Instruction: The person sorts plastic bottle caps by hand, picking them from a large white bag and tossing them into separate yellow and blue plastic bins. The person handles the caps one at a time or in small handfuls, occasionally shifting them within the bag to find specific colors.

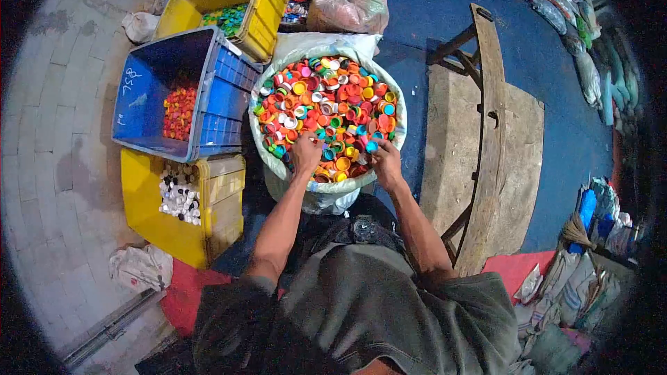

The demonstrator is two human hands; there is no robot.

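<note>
White handwritten marks on the blue crate (146, 107) wall, too blurred to read, no other legible text

1. Caps (333, 107): a mixed heap of red, orange, yellow, green, blue and white, filling the sack to its brim.
2. Sack (278, 167): white, open-mouthed, upright on the floor.

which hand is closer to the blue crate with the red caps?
Left. The left hand sits in the sack of caps on the side facing the blue crate; the right hand is farther across, away from it.
</note>
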